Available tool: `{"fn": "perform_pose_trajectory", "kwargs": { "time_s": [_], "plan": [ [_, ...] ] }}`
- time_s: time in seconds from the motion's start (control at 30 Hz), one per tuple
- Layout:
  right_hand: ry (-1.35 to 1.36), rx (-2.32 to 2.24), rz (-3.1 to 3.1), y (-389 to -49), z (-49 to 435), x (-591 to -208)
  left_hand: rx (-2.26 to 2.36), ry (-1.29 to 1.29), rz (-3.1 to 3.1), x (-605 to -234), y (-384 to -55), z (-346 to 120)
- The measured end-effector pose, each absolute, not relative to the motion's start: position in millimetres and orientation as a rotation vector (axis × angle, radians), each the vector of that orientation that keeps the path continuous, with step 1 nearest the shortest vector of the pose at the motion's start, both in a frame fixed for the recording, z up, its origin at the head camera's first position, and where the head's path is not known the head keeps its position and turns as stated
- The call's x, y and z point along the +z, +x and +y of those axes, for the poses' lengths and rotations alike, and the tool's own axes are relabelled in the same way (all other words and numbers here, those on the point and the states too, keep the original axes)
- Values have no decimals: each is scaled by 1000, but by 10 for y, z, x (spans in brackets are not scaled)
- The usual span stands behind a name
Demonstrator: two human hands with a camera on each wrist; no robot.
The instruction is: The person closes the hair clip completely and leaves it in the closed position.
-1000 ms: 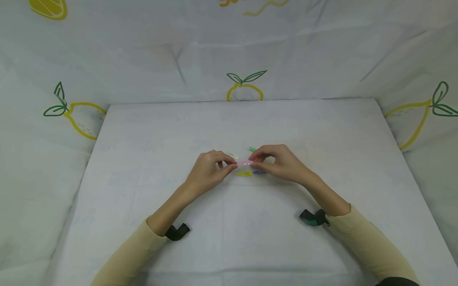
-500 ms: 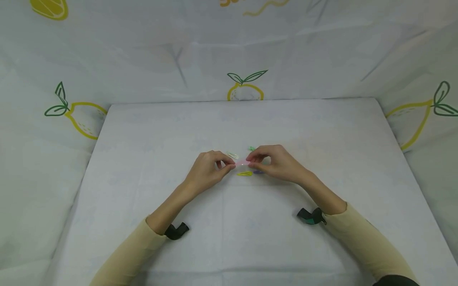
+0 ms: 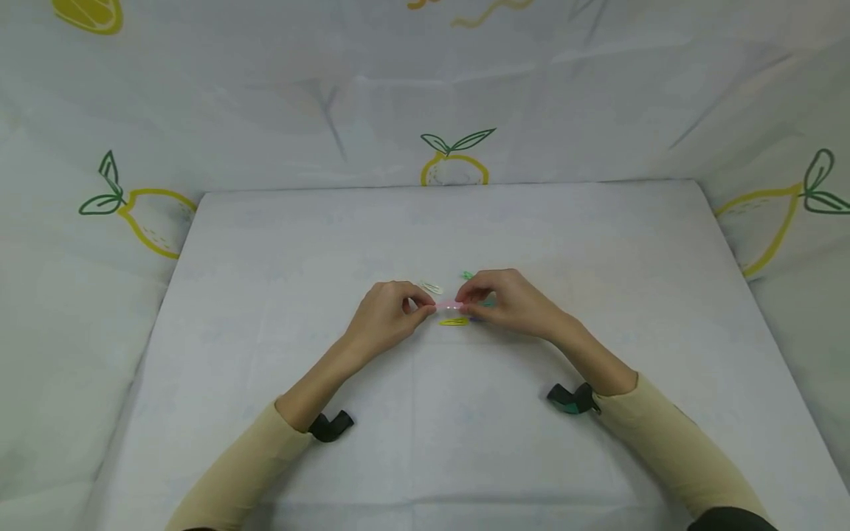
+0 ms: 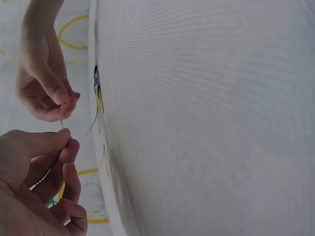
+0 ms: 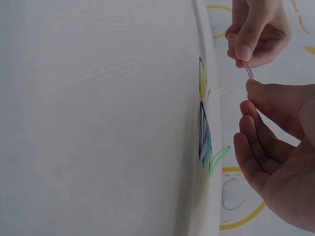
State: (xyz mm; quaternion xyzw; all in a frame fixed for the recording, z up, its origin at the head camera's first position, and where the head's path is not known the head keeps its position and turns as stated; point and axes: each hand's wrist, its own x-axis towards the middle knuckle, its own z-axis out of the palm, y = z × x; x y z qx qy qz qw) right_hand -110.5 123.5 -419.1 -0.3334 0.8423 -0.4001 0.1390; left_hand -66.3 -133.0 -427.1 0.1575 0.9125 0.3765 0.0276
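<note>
A pink snap hair clip (image 3: 450,304) is held level between both hands above the table. My left hand (image 3: 392,313) pinches its left end between thumb and index finger. The other end is pinched by my right hand (image 3: 511,302), whose remaining fingers curl loosely in the right wrist view. Both ends of the clip are hidden by fingertips; a short pink stretch (image 5: 249,70) shows between them. Beneath and around lie more snap clips: yellow (image 3: 454,321) in front, a white clip (image 3: 431,287) behind, and a green clip (image 3: 467,275) at the back.
A teal clip (image 5: 207,150) and a purple clip (image 5: 202,130) lie on the table, mostly covered by my right hand in the head view. White cloth covers the table (image 3: 299,243). A lemon-print curtain (image 3: 265,110) stands behind and at both sides.
My right hand has shifted slightly left, toward the left hand, and covers more of the purple clip. The pink clip stays pinched by both hands.
</note>
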Motion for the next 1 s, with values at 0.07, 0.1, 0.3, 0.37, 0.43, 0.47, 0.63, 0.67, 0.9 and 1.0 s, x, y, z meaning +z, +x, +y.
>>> {"fn": "perform_pose_trajectory", "kwargs": {
  "time_s": [0.07,0.1,0.3,0.37,0.43,0.47,0.63,0.67,0.9,1.0],
  "plan": [
    [-956,-1135,2442,-1113,1232,-4201,1145,477,2815,-4279,-671,-1328],
    [-952,-1126,2443,-1117,1229,-4203,1137,474,2814,-4282,-673,-1327],
    [-945,-1074,2453,-1122,1210,-4214,1097,434,2790,-4295,-674,-1313],
    [-941,-1055,2463,-1120,1202,-4219,1086,416,2777,-4300,-672,-1306],
    [-932,-1042,2469,-1116,1190,-4215,1078,406,2768,-4301,-671,-1298],
    [-934,-1035,2474,-1115,1187,-4216,1073,403,2766,-4304,-673,-1294],
    [-931,-1006,2493,-1116,1166,-4224,1036,403,2780,-4303,-690,-1266],
    [-929,-1002,2494,-1118,1163,-4227,1027,402,2783,-4303,-694,-1261],
    [-890,-967,2495,-1126,1154,-4233,962,406,2794,-4319,-723,-1229],
    [-878,-962,2489,-1129,1152,-4235,940,400,2791,-4326,-733,-1222]
  ]
}}
